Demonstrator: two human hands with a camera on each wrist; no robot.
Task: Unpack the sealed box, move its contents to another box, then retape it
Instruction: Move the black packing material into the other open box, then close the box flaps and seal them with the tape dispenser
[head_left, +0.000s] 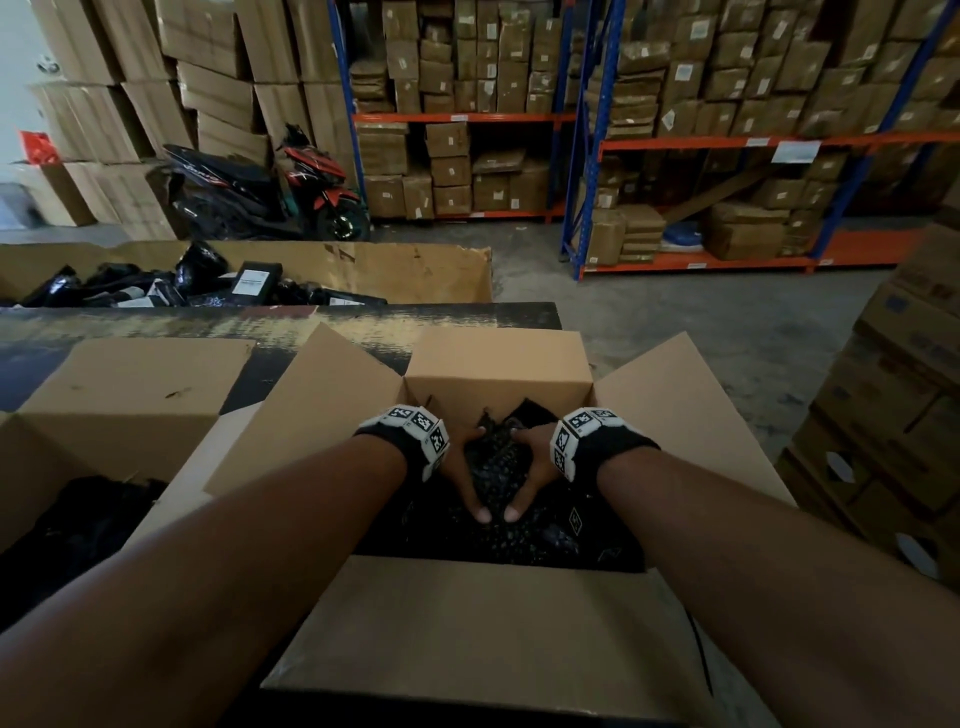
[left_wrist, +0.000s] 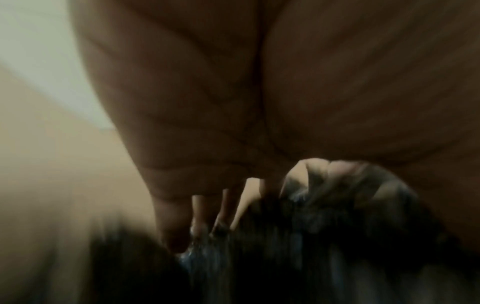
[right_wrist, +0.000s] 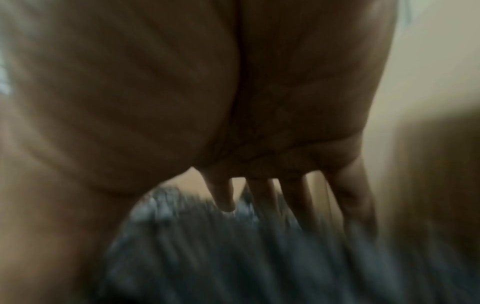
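Note:
An open cardboard box (head_left: 493, 623) stands in front of me with all flaps folded out, filled with black bubble-wrapped packages (head_left: 571, 525). Both hands are inside it, on either side of one black package (head_left: 496, 467). My left hand (head_left: 460, 470) lies against its left side and my right hand (head_left: 535, 465) against its right, thumbs toward me and nearly meeting. The blurred wrist views show straight, spread fingers (left_wrist: 200, 216) (right_wrist: 226, 197) reaching down onto the black wrap (left_wrist: 311, 246) (right_wrist: 233, 246). A second open box (head_left: 119, 395) sits to the left with dark contents (head_left: 78, 519).
Both boxes rest on a black table (head_left: 156, 322). Behind it a large low carton (head_left: 405, 270) holds several black parcels. A scooter (head_left: 270, 192), blue-and-orange racks (head_left: 587, 156) of cartons and a carton stack (head_left: 893, 405) at the right surround bare concrete floor.

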